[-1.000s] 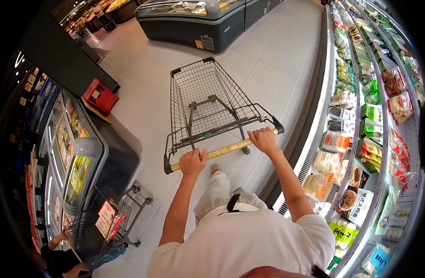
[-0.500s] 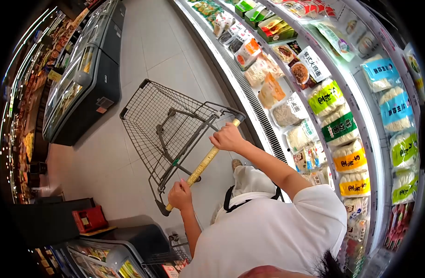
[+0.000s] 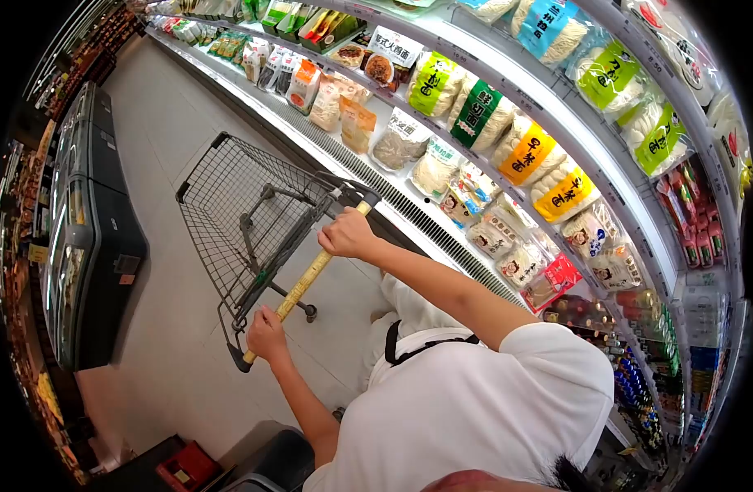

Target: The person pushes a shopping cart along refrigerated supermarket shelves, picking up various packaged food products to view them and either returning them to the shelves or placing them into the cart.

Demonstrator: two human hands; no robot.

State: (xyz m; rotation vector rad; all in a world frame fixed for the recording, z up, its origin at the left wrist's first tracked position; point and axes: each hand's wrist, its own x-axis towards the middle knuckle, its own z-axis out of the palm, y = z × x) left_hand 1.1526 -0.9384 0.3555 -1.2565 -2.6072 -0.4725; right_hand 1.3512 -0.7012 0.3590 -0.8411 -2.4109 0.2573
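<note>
Left grip [image 3: 267, 334] and right grip [image 3: 347, 234] clamp the handle [image 3: 305, 284] of a cart [image 3: 247, 205] beside shelves [image 3: 525, 102] holding bagged noodles [image 3: 481, 112].

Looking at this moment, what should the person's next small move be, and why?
Probably a gentle leftward nudge of the cart. The left hand and right hand both grip its yellow handle, so it should steer readily. The handle's right end looks close to the edge of the stocked shelving, while floor shows on the cart's left.
</note>
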